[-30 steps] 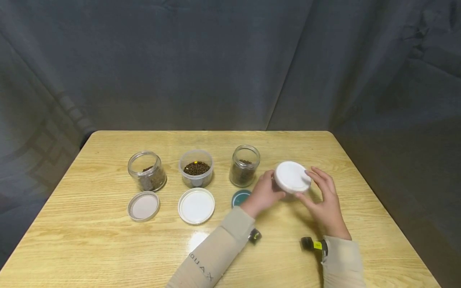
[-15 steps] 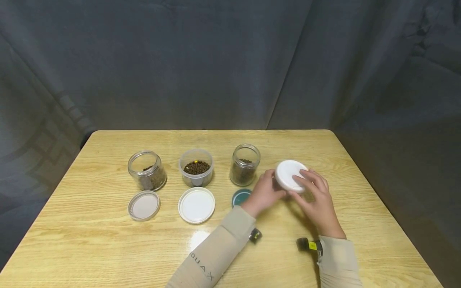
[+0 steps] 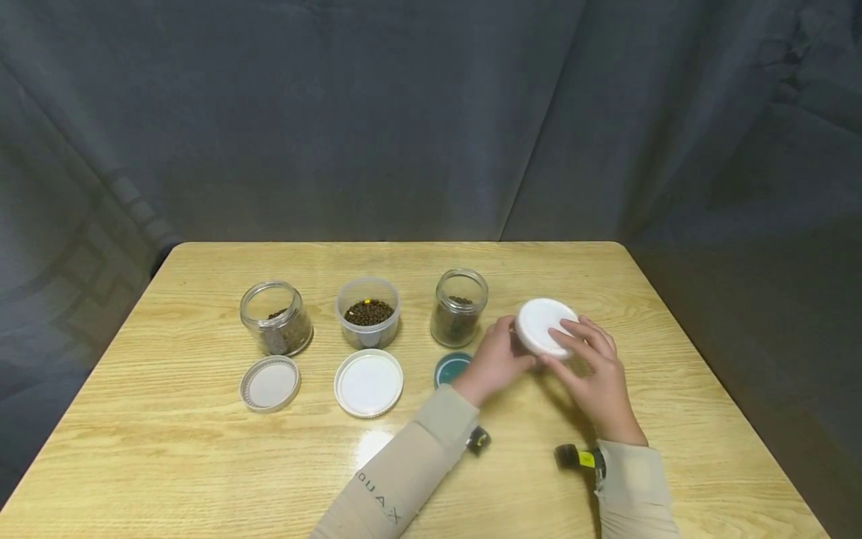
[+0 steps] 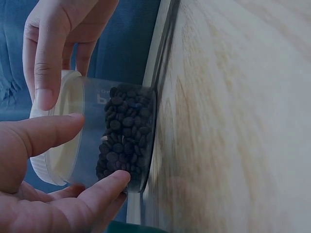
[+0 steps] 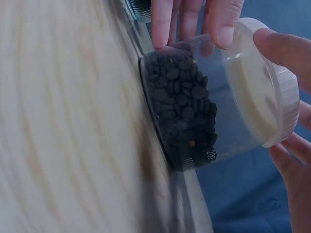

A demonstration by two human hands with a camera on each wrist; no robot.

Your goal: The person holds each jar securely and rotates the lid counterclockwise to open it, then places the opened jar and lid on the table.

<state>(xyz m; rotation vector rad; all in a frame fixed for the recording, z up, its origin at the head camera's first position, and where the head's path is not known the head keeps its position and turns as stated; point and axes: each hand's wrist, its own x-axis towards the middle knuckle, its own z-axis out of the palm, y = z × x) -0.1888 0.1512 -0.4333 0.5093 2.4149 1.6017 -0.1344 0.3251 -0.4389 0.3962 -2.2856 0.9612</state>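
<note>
My left hand (image 3: 497, 361) grips the side of a clear plastic container (image 4: 92, 131) partly filled with dark round pellets (image 5: 180, 92). A white screw lid (image 3: 544, 326) with a ribbed edge covers its top. Around that lid curl the thumb and fingers of my right hand (image 3: 595, 378), some fingertips lying over its top in the head view. Both wrist views show the container's base right at the table surface, with printed markings on its wall. Just left of it stands a glass jar (image 3: 454, 329) of pellets, and a green lid (image 3: 451, 367) is partly hidden behind my left hand.
Farther left on the wooden table (image 3: 202, 464) stand an uncovered plastic tub (image 3: 369, 337) and a tilted-looking glass jar (image 3: 286, 337), both holding pellets. In front of them lie a white lid (image 3: 368, 383) and a greyish lid (image 3: 270, 383). A dark curtain (image 3: 337, 127) hangs behind.
My right hand has shifted slightly left, its fingers reaching further over the white lid. The left hand keeps its place on the container.
</note>
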